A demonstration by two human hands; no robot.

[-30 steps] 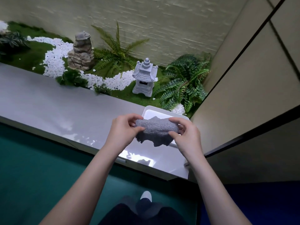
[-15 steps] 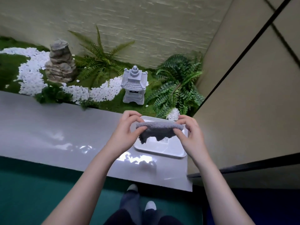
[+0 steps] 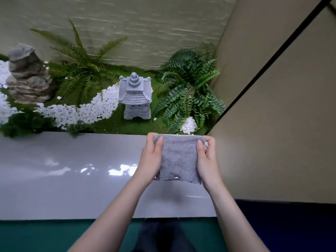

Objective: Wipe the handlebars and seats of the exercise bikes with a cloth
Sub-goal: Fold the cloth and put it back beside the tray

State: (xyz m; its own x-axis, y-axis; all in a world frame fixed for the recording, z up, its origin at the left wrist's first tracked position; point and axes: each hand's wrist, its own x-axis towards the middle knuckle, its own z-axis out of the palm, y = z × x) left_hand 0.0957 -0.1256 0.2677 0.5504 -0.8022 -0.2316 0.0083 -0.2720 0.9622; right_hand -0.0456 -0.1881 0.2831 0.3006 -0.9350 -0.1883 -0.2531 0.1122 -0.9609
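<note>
Cloth (image 3: pixel 179 159) now unfolded over tray (image 3: pixel 181 135); left hand (image 3: pixel 151 158) and right hand (image 3: pixel 207 158) pinch corners.

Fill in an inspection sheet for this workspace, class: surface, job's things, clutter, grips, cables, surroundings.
Surface: glossy grey ledge, reflections on it.
Job's things: grey cloth, held spread open above the ledge; no exercise bikes in view.
Clutter: white tray, mostly hidden behind the grey cloth.
Grips: left hand and right hand each pinch an upper corner of the grey cloth.
Cables: nothing seen.
Surroundings: stone lantern, ferns, white pebbles, rock.
</note>
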